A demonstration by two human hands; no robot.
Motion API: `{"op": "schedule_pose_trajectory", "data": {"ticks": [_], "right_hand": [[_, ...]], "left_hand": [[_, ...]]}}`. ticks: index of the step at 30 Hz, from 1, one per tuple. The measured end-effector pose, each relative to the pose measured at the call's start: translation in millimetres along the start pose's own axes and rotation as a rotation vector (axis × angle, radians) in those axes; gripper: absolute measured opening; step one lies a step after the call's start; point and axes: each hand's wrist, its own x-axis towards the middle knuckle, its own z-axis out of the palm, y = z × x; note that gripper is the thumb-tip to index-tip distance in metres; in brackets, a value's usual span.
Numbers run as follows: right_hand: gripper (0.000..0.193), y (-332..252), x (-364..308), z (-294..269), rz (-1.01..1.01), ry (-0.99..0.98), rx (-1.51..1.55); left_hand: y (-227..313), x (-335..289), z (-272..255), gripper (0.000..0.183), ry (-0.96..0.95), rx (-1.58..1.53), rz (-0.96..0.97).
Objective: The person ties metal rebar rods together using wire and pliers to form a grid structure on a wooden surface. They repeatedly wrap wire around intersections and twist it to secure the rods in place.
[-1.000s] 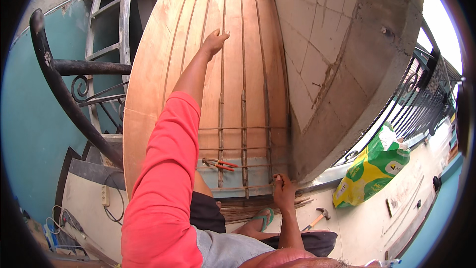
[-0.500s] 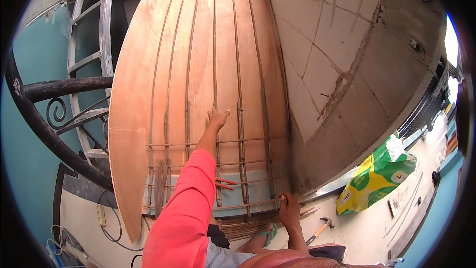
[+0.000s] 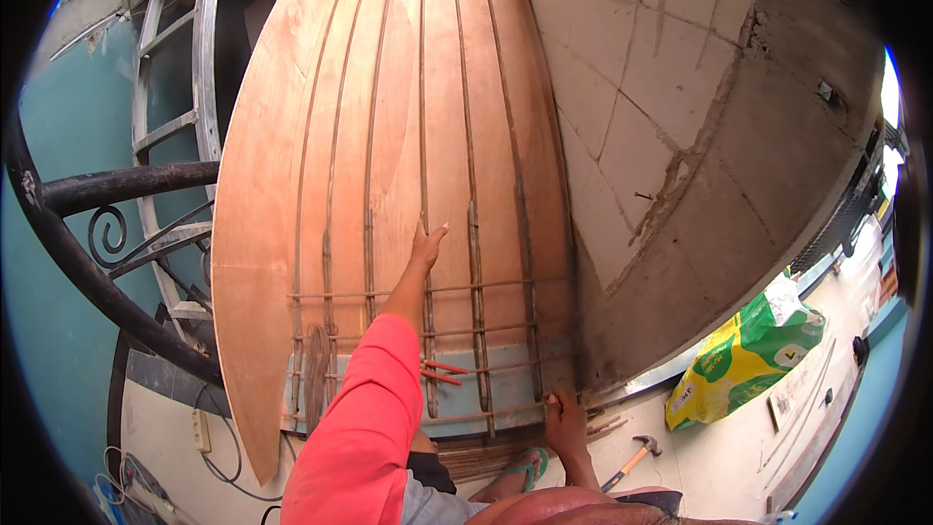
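Several steel rebar rods [image 3: 475, 272] run lengthwise up a curved plywood sheet [image 3: 255, 262], with thinner rods crossing them near the bottom. My left hand [image 3: 425, 245] reaches onto a middle lengthwise rod, thumb spread to the right and fingers stretched along it. At the lower right, my right hand [image 3: 566, 420] is closed at the end of the lowest cross rod [image 3: 515, 410]. Red-handled pliers [image 3: 443, 370] rest on the rods right of my left sleeve. A bundle of thin wire [image 3: 317, 369] hangs over the cross rods to the left of that sleeve.
A rough concrete wall [image 3: 671, 262] rises on the right. Black iron railing [image 3: 107, 297] and an aluminium ladder [image 3: 206, 68] stand left. A hammer [image 3: 632, 462], a green-and-yellow bag [image 3: 743, 355], loose rods [image 3: 476, 457] and a power strip [image 3: 201, 431] are on the floor.
The view has shifted slightly, and most of the scene sits lower in the picture. My left hand's fingers are less spread. My right hand stays at the rod's end.
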Motion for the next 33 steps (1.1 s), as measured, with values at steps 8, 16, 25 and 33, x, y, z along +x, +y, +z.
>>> {"op": "schedule_pose_trajectory", "data": {"ticks": [8, 16, 25, 33], "right_hand": [[0.026, 2, -1, 0, 0.022, -0.012, 0.005], [0.025, 8, 1, 7, -0.030, 0.003, 0.016], [0.025, 9, 1, 8, -0.013, -0.009, 0.012], [0.026, 15, 2, 10, -0.020, -0.008, 0.005]], "left_hand": [[2, -2, -8, 0.120, -0.052, -0.036, -0.009], [-2, -4, -9, 0.119, -0.068, -0.002, 0.012], [1, -6, -4, 0.117, -0.057, 0.147, 0.062], [1, -8, -2, 0.116, -0.058, 0.198, 0.043]]}}
